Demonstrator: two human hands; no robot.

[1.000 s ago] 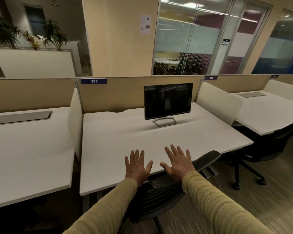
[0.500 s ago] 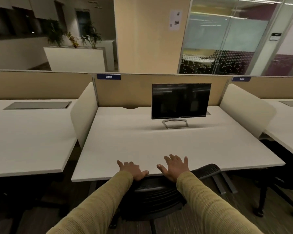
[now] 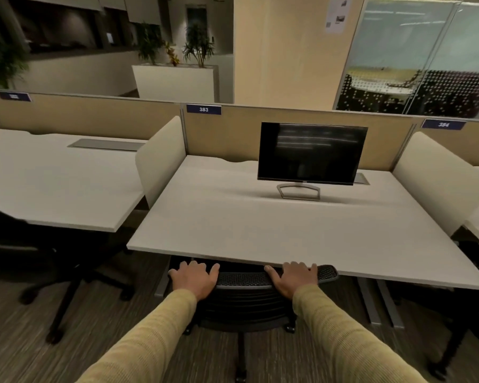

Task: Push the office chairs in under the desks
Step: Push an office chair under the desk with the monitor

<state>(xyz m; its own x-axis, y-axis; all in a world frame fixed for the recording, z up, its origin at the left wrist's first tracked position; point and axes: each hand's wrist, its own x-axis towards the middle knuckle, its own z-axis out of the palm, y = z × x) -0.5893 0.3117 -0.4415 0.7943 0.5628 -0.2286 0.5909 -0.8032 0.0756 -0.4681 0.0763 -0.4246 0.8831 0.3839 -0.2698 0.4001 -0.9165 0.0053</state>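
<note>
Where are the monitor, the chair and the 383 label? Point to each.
monitor (image 3: 310, 153): head view, middle of the dark screen.
chair (image 3: 244, 279): head view, mesh top edge of the backrest.
383 label (image 3: 203, 109): head view, on its number.

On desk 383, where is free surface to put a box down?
Desk 383 is bare from the monitor stand forward to its front edge, and left to the divider. Crowded only at the front edge: both hands grip the chair back.

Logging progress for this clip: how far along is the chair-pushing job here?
In hand: both hands, left hand and right hand, rest on the mesh chair backrest, whose top sits at the front edge of desk 383; it looks nearly in. Left: the dark chair by the left desk still stands out. Nothing is clearly finished.
</note>
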